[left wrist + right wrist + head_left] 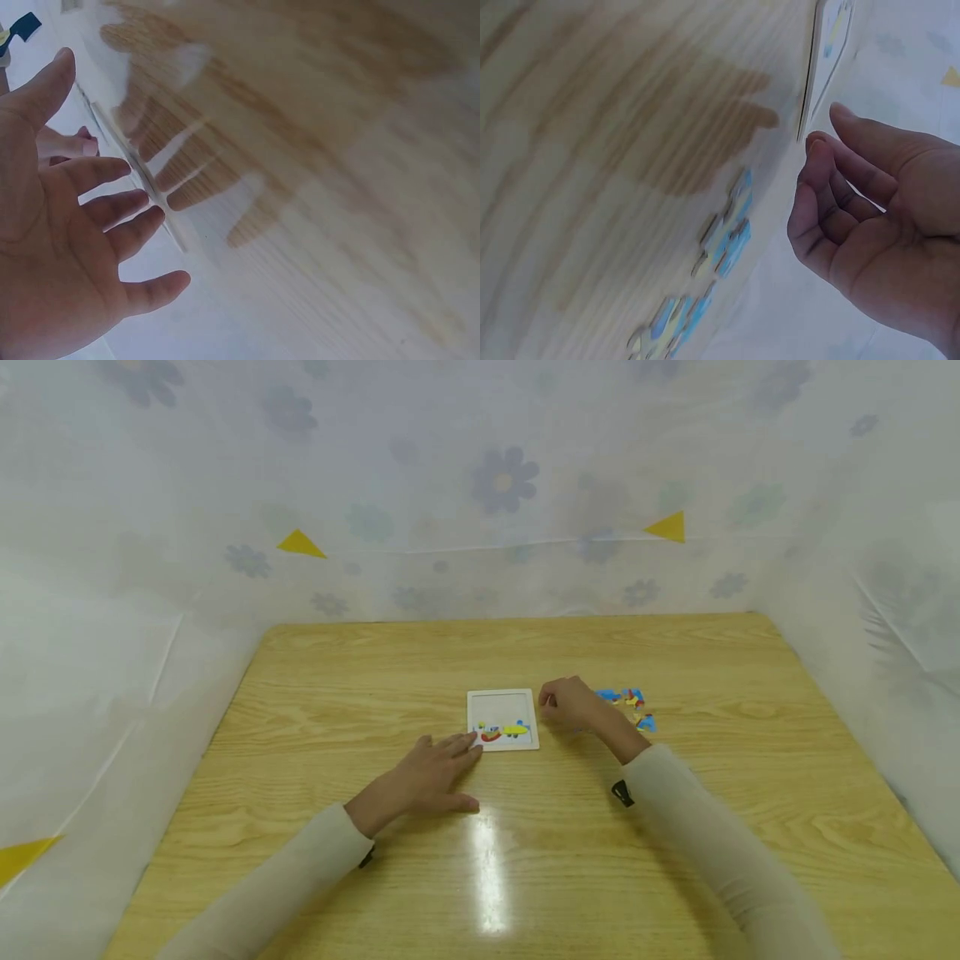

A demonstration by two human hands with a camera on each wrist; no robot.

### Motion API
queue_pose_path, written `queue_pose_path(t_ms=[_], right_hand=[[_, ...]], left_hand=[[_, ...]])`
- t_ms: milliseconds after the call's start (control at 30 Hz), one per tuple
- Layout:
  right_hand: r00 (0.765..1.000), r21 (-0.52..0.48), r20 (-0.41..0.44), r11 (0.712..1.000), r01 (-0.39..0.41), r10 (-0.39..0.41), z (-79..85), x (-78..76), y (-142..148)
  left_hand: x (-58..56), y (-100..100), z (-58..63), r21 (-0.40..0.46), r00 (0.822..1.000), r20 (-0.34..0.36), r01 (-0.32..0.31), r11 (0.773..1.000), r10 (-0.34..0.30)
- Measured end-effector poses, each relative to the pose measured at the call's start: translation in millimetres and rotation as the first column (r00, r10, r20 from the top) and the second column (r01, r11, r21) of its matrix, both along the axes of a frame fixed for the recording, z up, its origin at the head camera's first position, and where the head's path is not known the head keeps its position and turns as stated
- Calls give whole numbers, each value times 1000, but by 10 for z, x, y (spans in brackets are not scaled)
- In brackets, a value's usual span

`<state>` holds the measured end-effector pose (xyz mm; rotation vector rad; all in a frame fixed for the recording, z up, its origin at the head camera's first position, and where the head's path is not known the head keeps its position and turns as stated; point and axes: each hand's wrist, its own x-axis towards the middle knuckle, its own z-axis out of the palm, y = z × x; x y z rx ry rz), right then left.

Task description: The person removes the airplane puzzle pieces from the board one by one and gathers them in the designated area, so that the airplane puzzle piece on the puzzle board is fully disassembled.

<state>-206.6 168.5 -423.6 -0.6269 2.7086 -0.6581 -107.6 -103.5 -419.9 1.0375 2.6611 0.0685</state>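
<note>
A square white puzzle tray (501, 692) lies on the table, with colourful pieces (515, 729) along its near side and bare board above them. My left hand (435, 774) is spread flat, its fingertips at the tray's near left corner. In the left wrist view the left palm (64, 247) shows nothing in it. Just beyond the tray's right edge hovers my right hand (570, 702), fingers loosely bent. The right wrist view shows a small gap between its thumb (870, 139) and forefinger, with nothing held there.
Several loose blue, yellow and red puzzle pieces (633, 697) lie right of the tray, partly hidden by the right hand. Flowered white sheeting (450, 510) with yellow triangles surrounds the wooden table (360, 668) at the back and sides.
</note>
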Motion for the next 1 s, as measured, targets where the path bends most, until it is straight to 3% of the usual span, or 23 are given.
queue_pose_path(t_ms=[433,733,1000], right_hand=[[997,-49,19,996,-72,73,-69,83,-382],[987,-99,82,986,-133,141,-49,136,-553],[980,-71,87,982,-173,179,-100,166,-644]], left_hand=[[49,-59,19,-14,1000,-5,-17,1000,17],[30,-47,17,-27,1000,-1,-23,999,22],[21,-41,49,-12,1000,18,-23,1000,24]])
